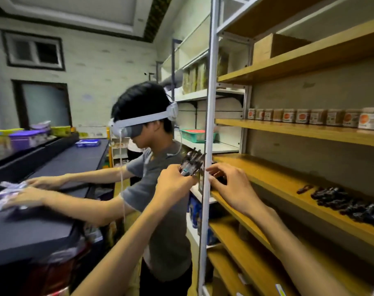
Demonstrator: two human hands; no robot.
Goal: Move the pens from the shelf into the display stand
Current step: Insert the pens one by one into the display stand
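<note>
My left hand (175, 180) grips a bundle of dark pens (191, 162), their ends fanning upward just left of the white shelf post (208, 124). My right hand (228, 184) is past the post at the left end of the wooden shelf (267, 178), fingers curled around a small dark object, partly hidden by the post and my fingers. A heap of dark pens (348, 205) lies farther right on the same shelf. Whether the dark object under my right hand is the display stand I cannot tell.
Another person in a grey shirt (160, 210) with a headset stands close on the left, arms stretched over a dark counter (43, 221). Several jars (310, 117) line the shelf above. A wooden box (273, 48) sits higher up. A green basket (194, 135) rests on the far white shelving.
</note>
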